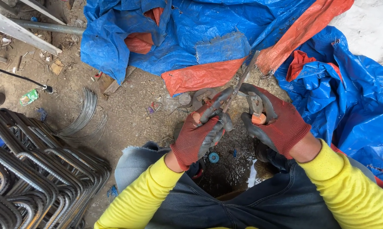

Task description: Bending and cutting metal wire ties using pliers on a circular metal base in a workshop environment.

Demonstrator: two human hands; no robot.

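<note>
My left hand (198, 135), in a red and grey glove, is closed around an orange-tipped tool handle (196, 117). The tool's grey curved metal head (198, 96) shows just above the fingers. A thin metal rod (244, 75) slants up to the right from my left fingertips and crosses the tarp edge. My right hand (280, 124), gloved the same, grips a short metal piece with an orange end (257, 113). Both hands are close together above my knees. Whether the two orange-tipped parts belong to one tool is hidden by the fingers.
A blue and orange tarp (191, 29) covers the ground ahead and to the right. Bent rebar stirrups (34, 169) are stacked at the lower left, with a coil of tie wire (83, 114) beside them. Dirt, scraps and metal bars (21, 29) lie at the upper left.
</note>
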